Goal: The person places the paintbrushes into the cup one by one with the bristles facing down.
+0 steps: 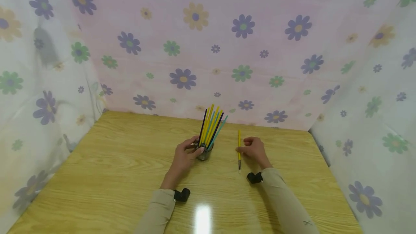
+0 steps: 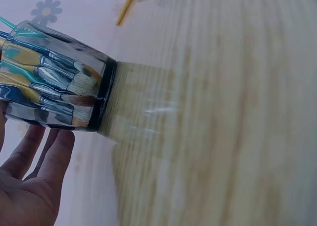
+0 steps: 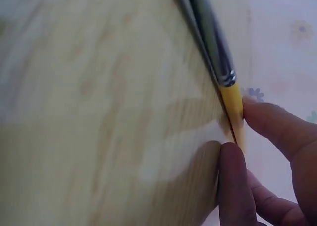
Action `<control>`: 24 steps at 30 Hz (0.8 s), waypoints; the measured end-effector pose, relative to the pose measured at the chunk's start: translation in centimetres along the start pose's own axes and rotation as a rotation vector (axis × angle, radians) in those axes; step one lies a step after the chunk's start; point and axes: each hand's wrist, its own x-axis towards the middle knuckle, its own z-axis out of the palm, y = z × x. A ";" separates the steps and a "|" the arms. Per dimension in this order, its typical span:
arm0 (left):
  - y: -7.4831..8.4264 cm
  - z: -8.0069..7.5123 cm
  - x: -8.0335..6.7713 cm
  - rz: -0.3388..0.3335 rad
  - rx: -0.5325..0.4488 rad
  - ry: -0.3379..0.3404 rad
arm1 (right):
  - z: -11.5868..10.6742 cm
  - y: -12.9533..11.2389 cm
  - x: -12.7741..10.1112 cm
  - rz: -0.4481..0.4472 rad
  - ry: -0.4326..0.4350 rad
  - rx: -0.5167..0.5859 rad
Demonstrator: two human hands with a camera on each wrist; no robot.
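A clear glass with a dark base stands on the wooden table, full of paintbrushes set bristles down. Their handles are yellow, teal and dark purple. My left hand grips the glass from its left side; in the left wrist view part of that hand is cut off by the frame edge. To the right, a single yellow paintbrush lies along the table with its bristles toward me. My right hand pinches its handle between thumb and finger, as the right wrist view shows on the yellow handle.
The wooden table is bordered by flower-patterned cloth at the back and both sides. Small black devices sit on both wrists. A bright light reflection shows near the front.
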 end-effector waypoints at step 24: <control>-0.1 -0.2 0.0 0.026 0.027 -0.004 | -0.2 -0.3 0.6 -0.041 -0.102 -0.219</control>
